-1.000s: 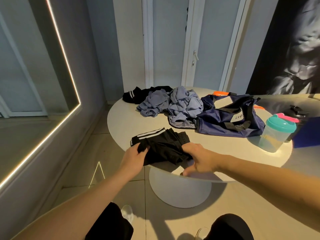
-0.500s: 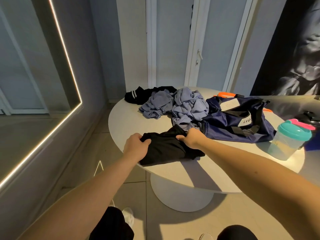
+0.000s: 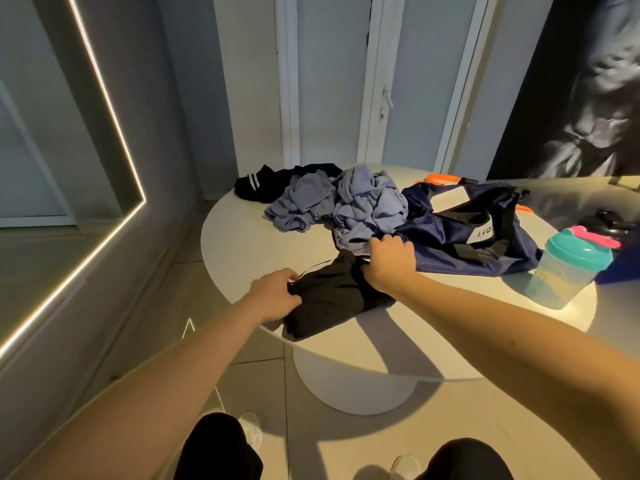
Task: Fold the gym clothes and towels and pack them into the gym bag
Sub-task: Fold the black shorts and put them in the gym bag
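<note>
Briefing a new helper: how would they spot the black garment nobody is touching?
On the round white table, look at the far left edge, behind the crumpled blue clothes. The black garment there has white stripes; the other black piece, near the front edge, is held by the left hand and right hand.

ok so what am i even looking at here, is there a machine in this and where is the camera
No machine here: these are a person's two bare arms, filmed by one wide camera worn on the head, looking forward and down. The left hand and the right hand both hold a dark folded garment at the near edge of a round white table. Further back lie crumpled blue clothes and a black striped garment. To the right sit a navy gym bag and a shaker bottle with a teal lid.
</note>
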A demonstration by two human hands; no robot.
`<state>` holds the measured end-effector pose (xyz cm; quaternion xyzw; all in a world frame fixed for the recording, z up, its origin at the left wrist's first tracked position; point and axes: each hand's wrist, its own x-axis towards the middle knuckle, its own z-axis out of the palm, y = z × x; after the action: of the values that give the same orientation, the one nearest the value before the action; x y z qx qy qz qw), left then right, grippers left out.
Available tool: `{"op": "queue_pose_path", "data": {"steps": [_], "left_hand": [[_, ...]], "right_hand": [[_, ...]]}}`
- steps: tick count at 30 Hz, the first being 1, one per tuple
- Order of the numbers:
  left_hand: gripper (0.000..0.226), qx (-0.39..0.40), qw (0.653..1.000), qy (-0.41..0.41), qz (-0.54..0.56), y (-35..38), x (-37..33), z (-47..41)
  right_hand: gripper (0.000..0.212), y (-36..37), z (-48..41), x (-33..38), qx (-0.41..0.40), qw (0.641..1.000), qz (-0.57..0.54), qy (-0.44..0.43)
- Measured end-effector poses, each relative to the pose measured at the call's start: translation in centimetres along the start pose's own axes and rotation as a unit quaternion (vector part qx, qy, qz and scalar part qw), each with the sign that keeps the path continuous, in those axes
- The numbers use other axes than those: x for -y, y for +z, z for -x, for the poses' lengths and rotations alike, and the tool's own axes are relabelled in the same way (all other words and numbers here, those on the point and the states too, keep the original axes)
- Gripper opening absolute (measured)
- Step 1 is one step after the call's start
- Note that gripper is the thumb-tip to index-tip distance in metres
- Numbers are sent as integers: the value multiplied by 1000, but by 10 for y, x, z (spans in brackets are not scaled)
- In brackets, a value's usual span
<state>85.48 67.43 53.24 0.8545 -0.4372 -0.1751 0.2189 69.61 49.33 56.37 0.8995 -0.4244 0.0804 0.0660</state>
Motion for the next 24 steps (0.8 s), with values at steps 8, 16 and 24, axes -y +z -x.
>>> {"op": "queue_pose_path", "data": {"steps": [8, 16, 24], "left_hand": [[34, 88, 991, -51, 82, 21, -43, 51], [21, 45, 950, -114, 286, 32, -69, 68], [23, 121, 847, -205, 475, 17, -96, 39]], "right_hand": [[19, -22, 55, 1, 62, 983, -151, -80], [42, -21, 85, 2, 201, 964, -152, -81], [58, -39, 83, 6, 264, 935, -235, -37]]}}
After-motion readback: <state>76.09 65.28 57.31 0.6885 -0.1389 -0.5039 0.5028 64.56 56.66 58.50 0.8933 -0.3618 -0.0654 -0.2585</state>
